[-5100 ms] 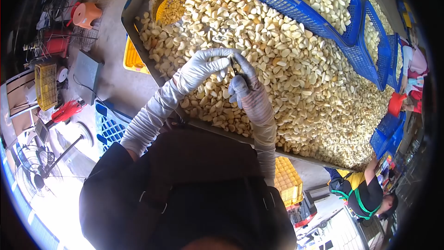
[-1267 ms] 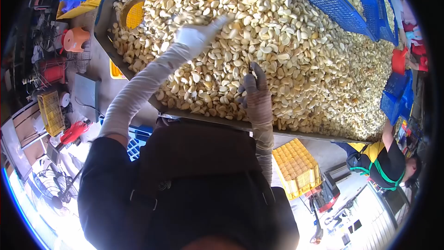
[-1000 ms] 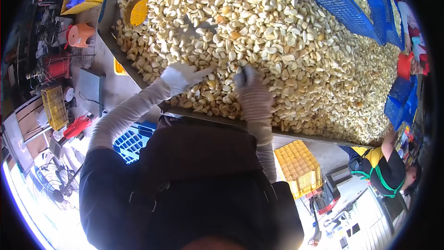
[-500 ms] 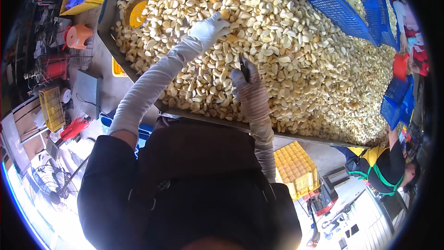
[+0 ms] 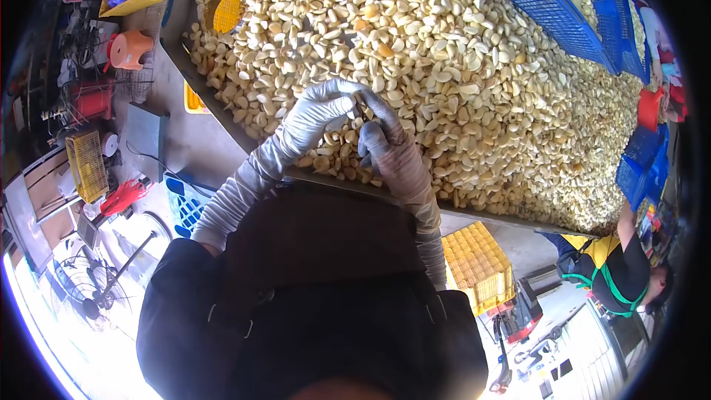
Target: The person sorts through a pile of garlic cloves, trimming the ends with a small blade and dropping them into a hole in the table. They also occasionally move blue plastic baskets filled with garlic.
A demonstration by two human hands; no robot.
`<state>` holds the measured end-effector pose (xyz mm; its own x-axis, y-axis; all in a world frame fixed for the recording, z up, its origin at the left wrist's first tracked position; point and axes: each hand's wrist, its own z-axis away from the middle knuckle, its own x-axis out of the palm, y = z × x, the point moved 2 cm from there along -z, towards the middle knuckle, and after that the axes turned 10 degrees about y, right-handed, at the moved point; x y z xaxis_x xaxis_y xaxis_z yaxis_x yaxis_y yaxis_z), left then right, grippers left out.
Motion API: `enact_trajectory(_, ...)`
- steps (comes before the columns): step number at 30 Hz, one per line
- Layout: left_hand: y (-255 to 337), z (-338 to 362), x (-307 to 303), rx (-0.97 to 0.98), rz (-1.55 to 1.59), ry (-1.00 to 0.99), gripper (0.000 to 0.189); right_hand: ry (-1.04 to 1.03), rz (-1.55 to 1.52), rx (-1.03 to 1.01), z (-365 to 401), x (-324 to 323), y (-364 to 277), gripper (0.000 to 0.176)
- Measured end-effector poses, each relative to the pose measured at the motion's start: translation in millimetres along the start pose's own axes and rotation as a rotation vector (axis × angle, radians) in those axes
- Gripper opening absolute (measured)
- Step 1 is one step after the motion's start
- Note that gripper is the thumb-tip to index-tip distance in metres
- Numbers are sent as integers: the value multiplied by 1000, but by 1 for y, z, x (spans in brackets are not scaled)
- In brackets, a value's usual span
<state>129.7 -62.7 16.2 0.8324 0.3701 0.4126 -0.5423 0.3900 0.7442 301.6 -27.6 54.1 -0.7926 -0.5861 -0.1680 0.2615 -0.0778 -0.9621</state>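
A large metal-edged tray is spread with pale pieces like peeled cloves, a few more orange or brown. My left hand, in a white glove, is over the tray's near side, its fingertips pinched on something too small to name. Against those fingertips is my right hand, in a greyer, stained glove, its fingers closed round a small dark tool that is mostly hidden.
Blue baskets of pale pieces line the far right side. A round hole with a yellow basket under it is at the tray's left end. A co-worker reaches in at the right. Below stands a yellow crate; an orange stool is left.
My left hand has come back from farther out over the tray to meet my right hand. My right hand has turned inward, and its dark tool shows less.
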Motion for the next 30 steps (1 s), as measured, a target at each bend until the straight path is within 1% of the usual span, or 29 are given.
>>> enact_trajectory(1, -3, 1, -2, -19, 53, -48, 30, -19, -39, 60, 2, 1, 2, 36)
enact_trajectory(3, -8, 4, -8, -51, 157, -143, 31, 31, -136, 29, 3, 9, 10, 34)
enact_trajectory(5, -9, 11, -13, -105, 151, -140, 33, 73, -187, 39, 5, 14, 17, 32)
enact_trajectory(7, -2, 18, -15, -166, 174, -156, 34, 124, -346, 147, 7, 12, 19, 32)
enact_trajectory(8, 0, 14, -15, -137, 163, -138, 35, 155, -494, 241, 10, 9, 20, 33)
enact_trajectory(9, 2, 10, -16, -108, 150, -119, 36, 179, -445, 270, 10, 7, 20, 35)
enact_trajectory(11, -13, -24, -43, -98, 226, -125, 35, 222, -348, 330, 11, 2, 21, 37)
enact_trajectory(12, -8, -38, -47, 174, -204, -31, 31, 267, -324, 334, 9, 4, 25, 38)
enact_trajectory(13, 0, -49, -49, 394, -656, 148, 28, 314, -299, 335, 7, 5, 28, 38)
enact_trajectory(15, 13, -73, -35, 764, -1301, 258, 25, 307, -230, 284, 7, 7, 23, 38)
enact_trajectory(16, 14, -80, -29, 714, -1403, 238, 25, 290, -196, 268, 6, 6, 22, 38)
enact_trajectory(18, 17, -90, -19, 611, -1605, 198, 24, 257, -181, 304, 1, 4, 19, 39)
enact_trajectory(19, 18, -89, -18, 586, -1577, 195, 23, 242, -200, 359, -1, 3, 15, 39)
enact_trajectory(21, 18, -84, -16, 528, -1520, 195, 22, 240, -39, 273, -2, -1, 17, 38)
enact_trajectory(22, 22, -85, -23, 382, -1373, 142, 23, 257, 137, 125, -2, -2, 27, 37)
enact_trajectory(24, 23, -79, -44, 334, -1080, 117, 23, 303, 218, 9, -3, -4, 33, 37)
enact_trajectory(25, 25, -71, -43, 301, -931, 104, 24, 327, 128, 43, -4, -5, 35, 38)
enact_trajectory(26, 23, -58, -40, 135, -674, 85, 26, 309, 58, 74, -3, -3, 33, 39)
enact_trajectory(27, 17, -49, -39, 29, -403, -15, 24, 294, -10, 106, -3, -1, 32, 41)
enact_trajectory(28, 13, -38, -33, -51, -192, 10, 23, 242, -59, 128, -6, 3, 22, 42)
enact_trajectory(29, 10, -27, -24, -131, 19, 34, 22, 196, 18, 78, -7, 4, 25, 44)
enact_trajectory(30, 10, -20, -16, -162, 117, 44, 21, 154, 93, 24, -8, 6, 28, 46)
